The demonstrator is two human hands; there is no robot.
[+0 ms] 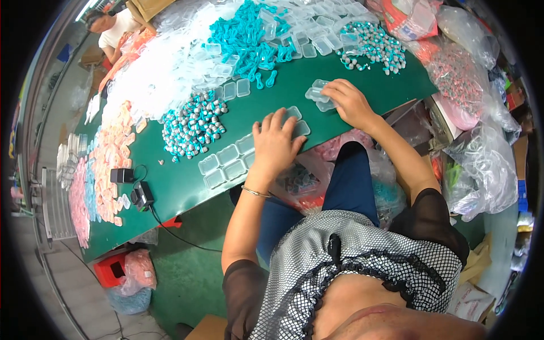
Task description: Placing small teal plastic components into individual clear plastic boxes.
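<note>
On the green table [170, 187], small clear plastic boxes [228, 154] stand open side by side in two rows near the front edge. My left hand [275, 141] lies over the right part of these rows with its fingers spread, hiding several boxes. Farther right, my right hand [352, 105] has its thumb and fingers closed on an open clear plastic box [316, 93], held at the table's edge. Whether that is one box or more, I cannot tell. Left of the rows is a heap of small grey-and-teal round pieces [192, 130].
Teal looped plastic pieces [246, 34] and clear boxes [323, 42] are heaped at the back. More small grey pieces [377, 48] lie back right. Peach pieces [113, 164] and a black adapter [141, 195] sit at left. Filled plastic bags [462, 79] crowd the right. Another person [122, 31] works far left.
</note>
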